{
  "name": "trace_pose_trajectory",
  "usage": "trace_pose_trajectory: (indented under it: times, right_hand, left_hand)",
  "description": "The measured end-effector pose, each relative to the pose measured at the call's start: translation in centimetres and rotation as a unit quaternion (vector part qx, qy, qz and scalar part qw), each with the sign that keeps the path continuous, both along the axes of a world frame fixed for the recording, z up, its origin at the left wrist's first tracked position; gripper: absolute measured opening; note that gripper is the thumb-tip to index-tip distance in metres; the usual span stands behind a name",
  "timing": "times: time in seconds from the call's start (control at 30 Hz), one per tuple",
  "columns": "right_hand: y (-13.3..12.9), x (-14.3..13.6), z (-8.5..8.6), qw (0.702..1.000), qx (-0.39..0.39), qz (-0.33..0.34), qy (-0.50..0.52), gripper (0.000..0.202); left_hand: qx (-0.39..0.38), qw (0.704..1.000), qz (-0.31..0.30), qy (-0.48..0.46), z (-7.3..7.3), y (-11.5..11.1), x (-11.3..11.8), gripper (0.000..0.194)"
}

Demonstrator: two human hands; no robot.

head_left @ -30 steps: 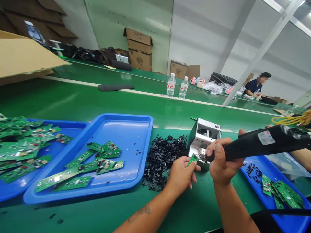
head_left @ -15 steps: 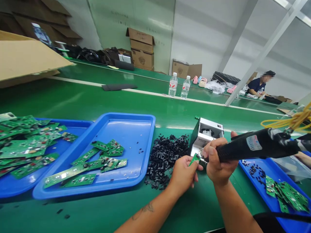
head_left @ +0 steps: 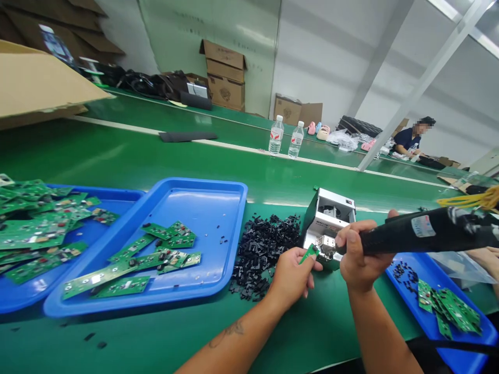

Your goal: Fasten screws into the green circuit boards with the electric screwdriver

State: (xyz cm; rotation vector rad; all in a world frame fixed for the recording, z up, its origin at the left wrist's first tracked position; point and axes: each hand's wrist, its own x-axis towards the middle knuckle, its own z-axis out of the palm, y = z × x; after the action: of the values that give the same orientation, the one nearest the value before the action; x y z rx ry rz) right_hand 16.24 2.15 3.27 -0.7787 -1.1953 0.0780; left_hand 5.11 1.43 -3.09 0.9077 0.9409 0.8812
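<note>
Green tabletop (head_left: 296, 337) across the room, two water bottles standing at the back, and here in front of the silver-and-black device (head_left: 331, 210) both my hands are busy! My left hand (head_left: 293, 274) has its fingers closed on a small green circuit board (head_left: 309, 253), pinched between thumb and forefinger, the board poking up past the fingertips at a tilt. Its upper end sits right by the device's metal front part; whether they touch, I can't tell. Over on the right, my right hand (head_left: 360, 257) has its fingers wrapped round a thick black tool (head_left: 417, 231), its front end pointing in towards that same spot. A heap of black pieces (head_left: 265, 254) lies just left of the device, then a blue tray (head_left: 230, 249) holding more boards, and another blue tray (head_left: 463, 347) over to the right.
</note>
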Motion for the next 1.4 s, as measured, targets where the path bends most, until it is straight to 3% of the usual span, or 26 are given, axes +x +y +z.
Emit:
trace_pose_trajectory:
  times: [0.2,0.33,0.5,0.6,1.03,1.17,1.3,1.4]
  right_hand:
    - [0.3,0.5,-0.8,0.998,-0.05,0.036,0.0,0.052]
    - [-0.1,0.1,-0.1,0.994,-0.09,0.054,0.03,0.039]
    - [-0.3,-1.0,1.7,0.998,-0.017,0.032,0.049,0.064]
    - [0.3,-1.9,2.2,0.998,0.011,0.021,0.051,0.066]
    - [1.4,-2.5,0.5,0.995,-0.052,0.073,0.042,0.061]
    - [1.6,-2.5,0.4,0.991,-0.06,0.115,0.033,0.06]
    - [1.9,-2.7,0.0,0.99,-0.093,0.104,0.025,0.062]
    - [2.2,-2.6,-0.1,0.989,-0.099,0.11,0.024,0.052]
  left_hand:
    - [-0.004,1.0,-0.004,0.001,0.0,0.1,-0.1,0.029]
    - [-0.007,1.0,-0.014,-0.005,0.0,0.1,-0.2,0.031]
    - [-0.014,1.0,-0.017,0.003,0.3,0.2,-0.4,0.029]
    - [-0.013,1.0,-0.02,0.013,0.5,0.2,-0.5,0.023]
    - [-0.017,0.999,-0.029,0.039,1.5,-0.1,-0.6,0.011]
    - [-0.024,0.999,-0.021,0.034,1.3,-0.1,-0.7,0.011]
    - [-0.028,0.999,-0.022,0.028,1.1,-0.1,-0.6,0.013]
    - [-0.016,0.999,-0.022,0.039,0.9,0.0,-0.5,0.015]
